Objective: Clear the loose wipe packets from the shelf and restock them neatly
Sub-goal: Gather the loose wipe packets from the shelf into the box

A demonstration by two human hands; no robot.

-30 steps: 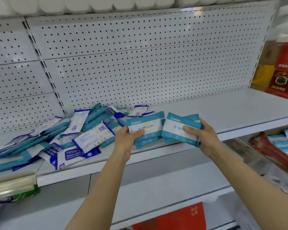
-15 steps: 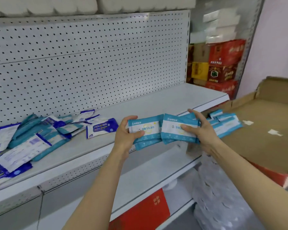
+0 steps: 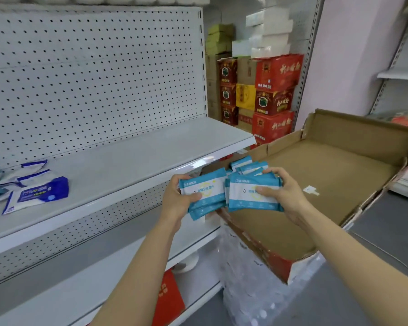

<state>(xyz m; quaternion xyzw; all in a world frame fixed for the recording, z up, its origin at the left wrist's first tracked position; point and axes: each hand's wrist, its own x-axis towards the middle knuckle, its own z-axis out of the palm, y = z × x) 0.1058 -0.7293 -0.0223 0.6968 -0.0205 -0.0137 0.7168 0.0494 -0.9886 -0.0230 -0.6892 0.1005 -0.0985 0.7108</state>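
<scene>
Clearing part done: both hands, left (image 3: 174, 198) and right (image 3: 285, 194), grip teal packet stacks (image 3: 252, 194) beside the cardboard box (image 3: 339, 175); blue packets (image 3: 40, 191) remain on shelf (image 3: 127, 156).

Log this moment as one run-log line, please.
left hand: holds teal packets | right hand: holds second teal stack | position: over cardboard box edge | shelf: blue packets remain

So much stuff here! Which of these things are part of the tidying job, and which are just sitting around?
Part of the job:
- teal packets in the left hand
- teal packets in the right hand
- loose packets on the shelf
- cardboard box, with a few packets already in it

Just sitting around:
- red cartons
- white boxes stacked above them
- pegboard back wall
</scene>
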